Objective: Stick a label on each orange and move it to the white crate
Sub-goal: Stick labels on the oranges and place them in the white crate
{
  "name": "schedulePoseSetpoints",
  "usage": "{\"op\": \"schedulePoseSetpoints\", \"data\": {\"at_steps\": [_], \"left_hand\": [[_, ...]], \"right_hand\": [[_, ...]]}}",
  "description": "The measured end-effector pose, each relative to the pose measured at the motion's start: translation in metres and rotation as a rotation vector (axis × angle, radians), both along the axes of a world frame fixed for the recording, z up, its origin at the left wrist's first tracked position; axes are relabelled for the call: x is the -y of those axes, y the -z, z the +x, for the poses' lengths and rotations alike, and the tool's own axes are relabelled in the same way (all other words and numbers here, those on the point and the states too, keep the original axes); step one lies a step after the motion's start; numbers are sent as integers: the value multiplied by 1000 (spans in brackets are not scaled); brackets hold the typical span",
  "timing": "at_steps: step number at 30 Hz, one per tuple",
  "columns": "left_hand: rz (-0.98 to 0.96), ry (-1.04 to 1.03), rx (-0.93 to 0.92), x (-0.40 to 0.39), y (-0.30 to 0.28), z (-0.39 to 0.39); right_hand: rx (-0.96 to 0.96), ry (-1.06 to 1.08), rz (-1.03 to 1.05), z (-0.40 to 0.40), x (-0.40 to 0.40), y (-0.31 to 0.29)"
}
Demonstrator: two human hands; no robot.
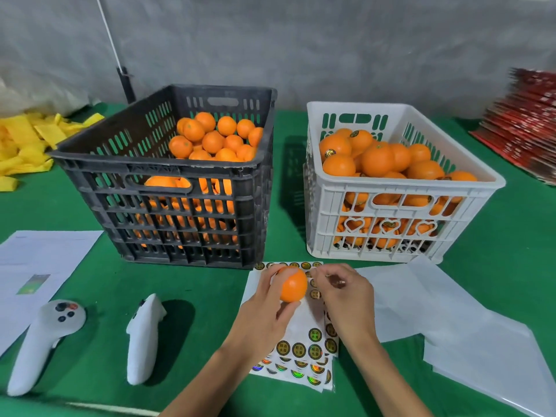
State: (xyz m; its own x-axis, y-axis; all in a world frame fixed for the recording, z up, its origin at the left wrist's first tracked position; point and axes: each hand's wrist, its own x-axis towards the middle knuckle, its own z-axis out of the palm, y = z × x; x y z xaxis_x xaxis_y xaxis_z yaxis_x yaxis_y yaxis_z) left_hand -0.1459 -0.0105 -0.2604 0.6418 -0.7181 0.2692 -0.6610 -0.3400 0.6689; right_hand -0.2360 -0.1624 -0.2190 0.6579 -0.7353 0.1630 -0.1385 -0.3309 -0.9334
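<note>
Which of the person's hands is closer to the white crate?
Right. The right hand is just in front of the white crate, over the sticker sheet. The left hand, holding the orange, sits further left.

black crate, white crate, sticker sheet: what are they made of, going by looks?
Black crate: likely moulded plastic, matte, slotted walls with scuffed rim.
White crate: likely moulded plastic, slightly glossy, with heart-shaped cutouts.
Sticker sheet: probably paper backing; the round labels look foil-like, showing rainbow glints.

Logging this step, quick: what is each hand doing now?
Left hand: holds an orange.
Right hand: fingers pinched together; a label between them cannot be told.
</note>
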Motion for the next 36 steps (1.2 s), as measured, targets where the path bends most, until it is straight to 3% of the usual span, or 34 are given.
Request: {"op": "schedulePoseSetpoints", "data": {"at_steps": [7,11,13,16,21,27,30,36], "left_hand": [[-83,27,-15,-9,-16,5],[-118,59,56,0,-39,14],[-157,57,117,13,-60,20],[-235,59,212,47,-111,31],[-329,81,458,128,-204,46],[-134,84,373,198,-241,60],[-52,118,292,201,-245,66],[8,-13,385,134,-257,107]], "right_hand": [[55,-224,-124,4,-10,-25],[-225,-286,-563,-3,-10,-42],[-275,-223,-749,-3,-15,-55],[-57,-14,-878,4,-3,-88],[-20,188,-893,26,58,-160],[-176,235,-829,48,115,-191],[-208,245,-852,56,114,-195],[69,38,-812,101,65,-204]]}}
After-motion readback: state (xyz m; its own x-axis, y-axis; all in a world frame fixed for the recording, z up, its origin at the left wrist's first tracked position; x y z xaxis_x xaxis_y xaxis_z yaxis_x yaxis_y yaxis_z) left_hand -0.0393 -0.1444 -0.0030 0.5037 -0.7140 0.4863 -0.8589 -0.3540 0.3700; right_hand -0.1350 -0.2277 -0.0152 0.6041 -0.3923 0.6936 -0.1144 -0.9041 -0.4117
